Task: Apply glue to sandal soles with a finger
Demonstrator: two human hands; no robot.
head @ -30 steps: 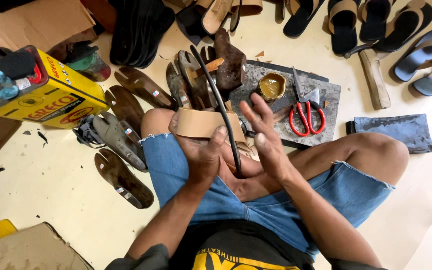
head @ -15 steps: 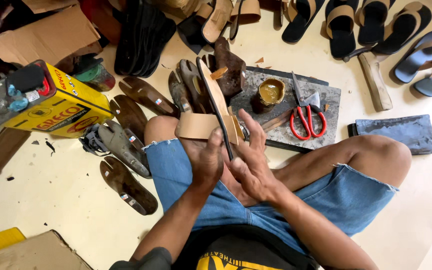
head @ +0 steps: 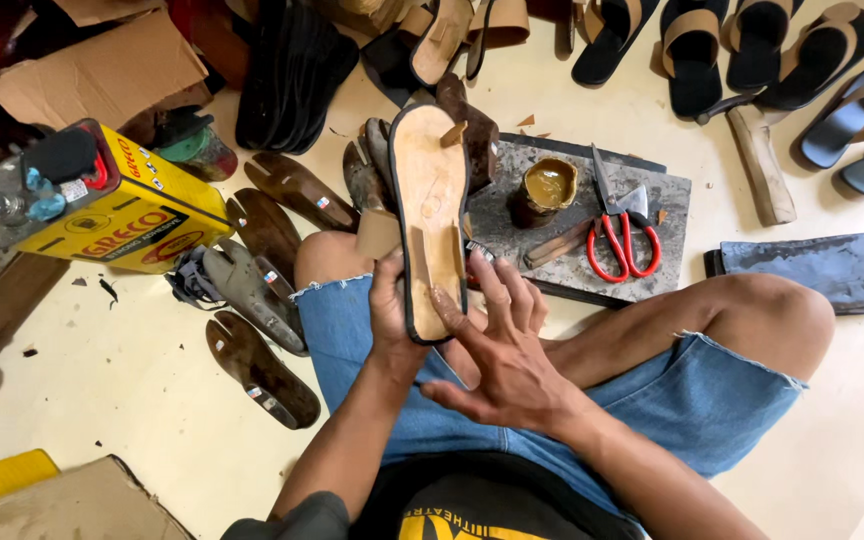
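My left hand (head: 392,310) grips the heel end of a tan sandal sole (head: 432,205) with a black rim, held flat-side up over my lap. A tan strap (head: 380,232) hangs off its left side. Spread flat, the fingers of my right hand (head: 502,345) touch the sole's lower right edge. I sit cross-legged in denim shorts on a pale floor.
A grey work slab (head: 562,240) ahead holds red-handled scissors (head: 617,235) and a small glue pot (head: 544,188). A yellow tin can (head: 122,205) lies at left. Dark shoe lasts (head: 257,360) sit beside my left knee. Finished sandals (head: 752,45) line the top; a folded denim piece (head: 812,268) lies right.
The sole has turned from edge-on to flat side facing up. My right hand let go of its edge and opened, fingers now resting on it.
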